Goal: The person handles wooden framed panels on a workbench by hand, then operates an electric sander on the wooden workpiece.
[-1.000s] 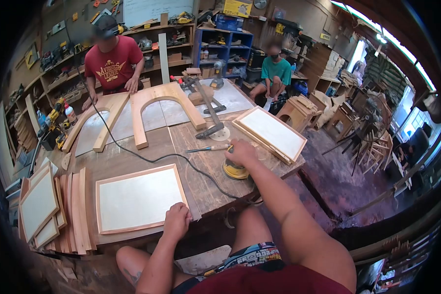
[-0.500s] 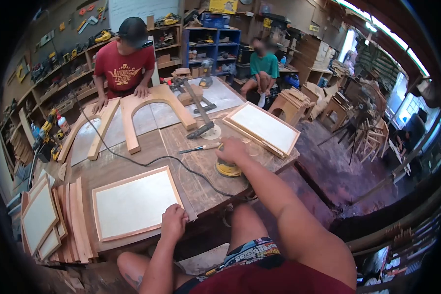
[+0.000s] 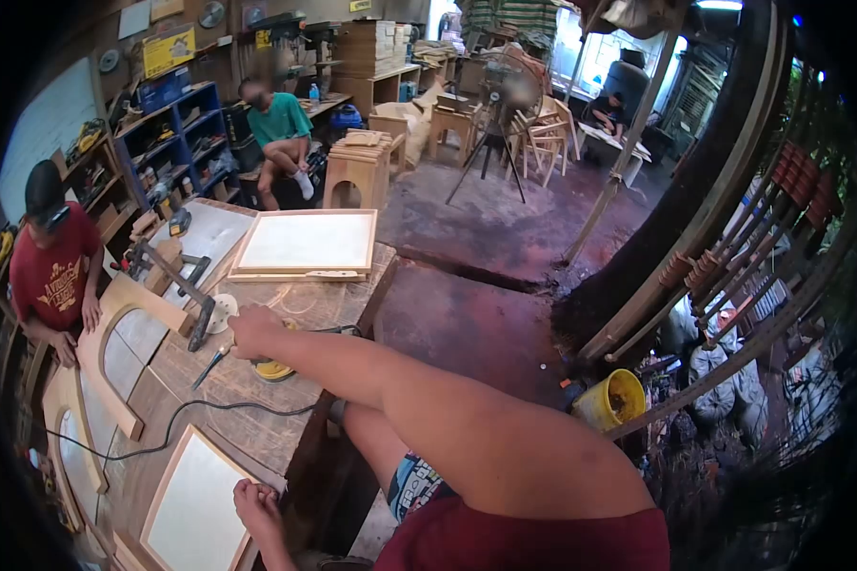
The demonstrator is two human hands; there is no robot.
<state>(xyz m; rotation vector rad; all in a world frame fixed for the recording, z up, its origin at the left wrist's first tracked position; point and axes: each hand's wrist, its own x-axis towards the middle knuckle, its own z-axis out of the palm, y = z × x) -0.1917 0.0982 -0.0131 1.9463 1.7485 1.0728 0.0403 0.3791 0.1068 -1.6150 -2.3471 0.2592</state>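
My left hand (image 3: 255, 504) is closed at the right edge of a wood-framed white panel (image 3: 198, 500) lying on the workbench, fingers curled by its rim. My right hand (image 3: 254, 333) is curled over the top of a yellow sander (image 3: 274, 370) near the bench edge, hiding most of its upper part. Beside that hand lies a narrow tool with a wooden handle and a dark blade (image 3: 209, 369). A round perforated disc (image 3: 223, 312) and a metal bar clamp (image 3: 200, 322) are just beyond.
More framed panels (image 3: 305, 240) are stacked at the bench's far corner. A black cord (image 3: 176, 419) crosses the bench (image 3: 257, 400). A person in a red shirt (image 3: 55, 271) touches an arched wooden piece (image 3: 114, 324). Another sits behind (image 3: 278, 119). A yellow bucket (image 3: 611, 398) stands right.
The view has swung to the right, so the bench and panels appear farther left. My hands stay at the panel edge and over the sander.
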